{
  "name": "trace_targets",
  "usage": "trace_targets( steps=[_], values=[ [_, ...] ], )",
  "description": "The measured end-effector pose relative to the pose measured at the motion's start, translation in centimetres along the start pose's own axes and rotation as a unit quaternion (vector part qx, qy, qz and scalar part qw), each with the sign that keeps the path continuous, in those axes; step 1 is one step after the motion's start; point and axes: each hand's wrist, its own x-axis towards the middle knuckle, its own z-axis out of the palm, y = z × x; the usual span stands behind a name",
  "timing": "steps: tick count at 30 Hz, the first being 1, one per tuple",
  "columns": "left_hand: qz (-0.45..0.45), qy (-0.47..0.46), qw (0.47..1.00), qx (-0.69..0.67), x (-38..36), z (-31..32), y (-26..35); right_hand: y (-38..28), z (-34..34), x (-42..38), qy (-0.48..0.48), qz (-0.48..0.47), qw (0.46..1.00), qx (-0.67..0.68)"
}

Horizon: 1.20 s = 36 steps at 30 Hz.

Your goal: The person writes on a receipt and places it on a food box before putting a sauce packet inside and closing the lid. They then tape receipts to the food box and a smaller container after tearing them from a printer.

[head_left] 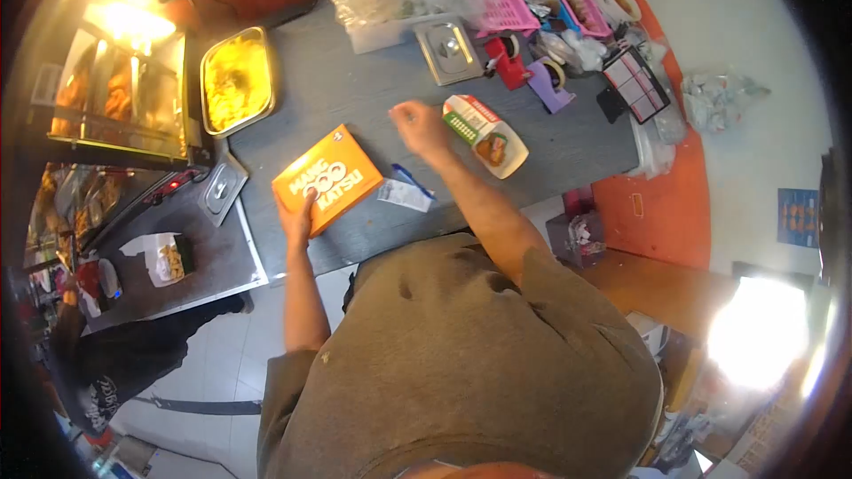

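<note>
The orange box lies flat near the front edge of the grey surface, its long axis running diagonally toward the far right. The left hand presses on its near left corner, fingers spread flat, not gripping. The right hand hovers loosely curled and holding nothing, just beyond the box's far right corner, between it and the small food tray. A paper slip lies beside the box.
</note>
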Motion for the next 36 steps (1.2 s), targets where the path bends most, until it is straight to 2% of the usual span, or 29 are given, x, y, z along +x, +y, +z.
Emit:
trace_targets(
  steps=[2, 3, 4, 5, 6, 8, 9, 10, 11, 12, 14, 15, 16, 17, 18, 20, 22, 24, 25, 26, 28, 29, 31, 33, 35, 36],
  values=[
    [0.029, 0.055, 0.995, 0.083, 0.4, -0.8, -2.8, 4.1, -8.0, 1.9, 0.135, -0.02, 0.987, 0.082],
    [0.03, 0.055, 0.995, 0.079, -0.2, -0.4, -2.4, 6.2, -11.7, 2.7, 0.194, 0.057, 0.963, 0.177],
    [0.026, 0.061, 0.995, 0.078, -0.9, 0.0, -1.3, 12.6, -15.3, 4.3, 0.266, 0.024, 0.964, 0.003],
    [0.022, 0.068, 0.994, 0.078, -1.4, 0.5, -0.6, 17.1, -19.0, 5.4, 0.318, 0.033, 0.941, -0.108],
    [0.022, 0.073, 0.994, 0.078, -1.6, 0.8, -0.6, 20.0, -22.0, 6.2, 0.333, 0.087, 0.937, -0.066],
    [-0.009, 0.07, 0.996, 0.049, -1.7, 1.2, -0.3, 29.2, -26.7, 8.7, 0.21, 0.154, 0.955, -0.142],
    [-0.041, 0.054, 0.998, 0.009, -1.6, 1.1, -0.5, 29.5, -27.8, 9.7, 0.208, 0.151, 0.957, -0.137],
    [-0.039, 0.059, 0.997, 0.01, -1.7, 1.7, 0.4, 29.3, -29.1, 10.6, 0.097, 0.283, 0.953, -0.056],
    [-0.095, 0.048, 0.994, 0.009, -2.0, 1.9, 1.4, 29.2, -30.1, 11.3, -0.021, 0.405, 0.913, 0.026],
    [-0.151, 0.037, 0.988, 0.007, -2.1, 2.0, 2.2, 29.2, -30.5, 11.8, -0.028, 0.405, 0.913, 0.03],
    [-0.175, 0.027, 0.984, 0.011, -2.0, 2.2, 2.4, 29.6, -31.0, 12.4, -0.176, 0.431, 0.876, 0.125],
    [-0.218, 0.006, 0.976, -0.022, -2.5, 3.0, 4.4, 30.2, -31.3, 12.4, -0.183, 0.431, 0.874, 0.127],
    [-0.26, -0.015, 0.964, -0.056, -2.7, 3.8, 5.6, 31.3, -31.8, 12.1, -0.195, 0.4, 0.864, 0.235],
    [-0.238, -0.022, 0.969, -0.061, -1.7, 2.8, 3.8, 32.3, -32.3, 11.7, -0.204, 0.365, 0.843, 0.338],
    [-0.241, -0.013, 0.969, -0.058, -1.7, 3.0, 4.1, 33.9, -32.2, 11.1, -0.213, 0.368, 0.839, 0.339],
    [-0.27, -0.024, 0.958, -0.091, -2.0, 3.3, 5.1, 37.8, -31.2, 9.8, -0.123, 0.303, 0.806, 0.493],
    [-0.288, -0.028, 0.952, -0.103, -1.9, 4.0, 5.5, 39.2, -31.3, 7.6, -0.076, 0.273, 0.752, 0.595],
    [-0.319, -0.024, 0.941, -0.113, -0.9, 3.0, 4.7, 37.3, -31.1, 6.4, -0.085, 0.248, 0.829, 0.493],
    [-0.329, -0.027, 0.938, -0.106, -0.3, 1.7, 3.2, 37.9, -30.6, 6.6, -0.088, 0.247, 0.9, 0.349],
    [-0.326, -0.018, 0.943, -0.06, 0.0, 1.2, 2.7, 39.4, -30.4, 6.7, -0.088, 0.233, 0.948, 0.196],
    [-0.35, -0.01, 0.935, -0.049, -1.0, 3.2, 5.8, 41.2, -29.5, 6.8, -0.012, 0.23, 0.972, -0.039],
    [-0.377, -0.02, 0.926, -0.032, -1.1, 3.6, 6.7, 39.4, -28.9, 6.0, -0.019, 0.224, 0.974, -0.033],
    [-0.368, -0.021, 0.929, -0.025, -0.8, 3.4, 6.5, 31.2, -27.9, 4.8, 0.178, 0.334, 0.916, 0.131],
    [-0.367, -0.025, 0.93, -0.016, -0.4, 3.0, 5.7, 22.1, -25.3, 3.4, 0.163, 0.307, 0.846, 0.404],
    [-0.363, -0.054, 0.929, -0.044, 0.2, 2.7, 4.8, 19.6, -19.5, 1.8, -0.065, 0.205, 0.797, 0.565],
    [-0.363, -0.053, 0.929, -0.044, 0.4, 2.5, 4.4, 12.6, -17.3, 1.0, -0.156, 0.214, 0.778, 0.569]
  ],
)
